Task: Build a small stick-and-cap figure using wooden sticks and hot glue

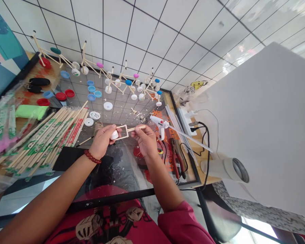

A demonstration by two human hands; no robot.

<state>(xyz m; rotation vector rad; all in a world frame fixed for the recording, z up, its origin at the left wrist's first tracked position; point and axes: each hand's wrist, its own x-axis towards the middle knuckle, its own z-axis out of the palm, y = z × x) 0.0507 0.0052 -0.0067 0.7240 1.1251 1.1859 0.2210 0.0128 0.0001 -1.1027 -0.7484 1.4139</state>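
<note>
Head view: left hand [103, 138] pinches the white cap [114, 135] at one end of the stick frame [127, 131], right hand [146, 138] grips its stick tail [131, 129], likely steadying it between both, glue gun [156, 121] just beyond the right hand, presumably for easy reach.

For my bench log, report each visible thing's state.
Pale wooden stick frame: held, white plastic cap at one end
Left hand: closed on that end
Right hand: closed on the other
White plastic glue gun: set down
Red-handled metal pliers: lying unheld
White plastic power strip: plug inserted
Paper-sleeved wooden chopsticks: piled
Capped wooden stick models: standing
Blue round plastic caps: loose
</note>
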